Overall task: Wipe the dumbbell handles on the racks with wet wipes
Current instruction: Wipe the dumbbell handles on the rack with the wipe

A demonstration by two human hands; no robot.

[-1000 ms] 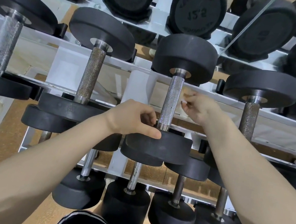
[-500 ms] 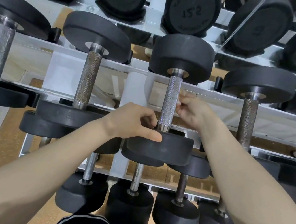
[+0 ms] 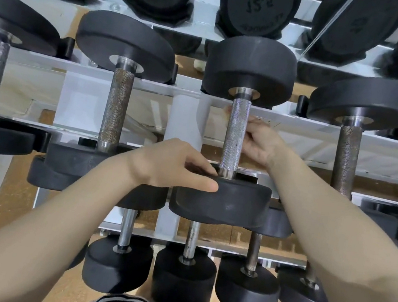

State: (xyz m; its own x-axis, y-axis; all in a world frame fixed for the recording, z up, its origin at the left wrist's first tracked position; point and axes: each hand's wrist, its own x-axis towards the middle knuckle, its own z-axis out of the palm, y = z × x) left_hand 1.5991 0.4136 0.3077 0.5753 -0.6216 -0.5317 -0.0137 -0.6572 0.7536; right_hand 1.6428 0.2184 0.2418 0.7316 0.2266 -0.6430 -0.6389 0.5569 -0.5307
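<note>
The middle row's centre dumbbell has a knurled steel handle [image 3: 233, 140] running between a far black head [image 3: 251, 68] and a near black head [image 3: 231, 202]. My right hand [image 3: 258, 144] reaches in from the right, and its fingers curl behind the handle, with fingertips showing on the handle's left side. A pale edge of the wet wipe [image 3: 261, 121] peeks out above its knuckles; the rest is hidden. My left hand [image 3: 172, 165] holds the near head, thumb along its rim and fingers on top beside the handle's base.
Rusty-looking handles flank it on the left [image 3: 116, 107] and right [image 3: 346, 157]. The white rack rail [image 3: 75, 70] crosses behind. Bigger dumbbells [image 3: 256, 4] fill the top row and smaller ones [image 3: 184, 278] the bottom row. Cork-coloured floor [image 3: 12, 200] shows below.
My right hand has moved from beside the handle to wrap behind it, then slid slightly toward the far head. My left hand has stayed on the near head.
</note>
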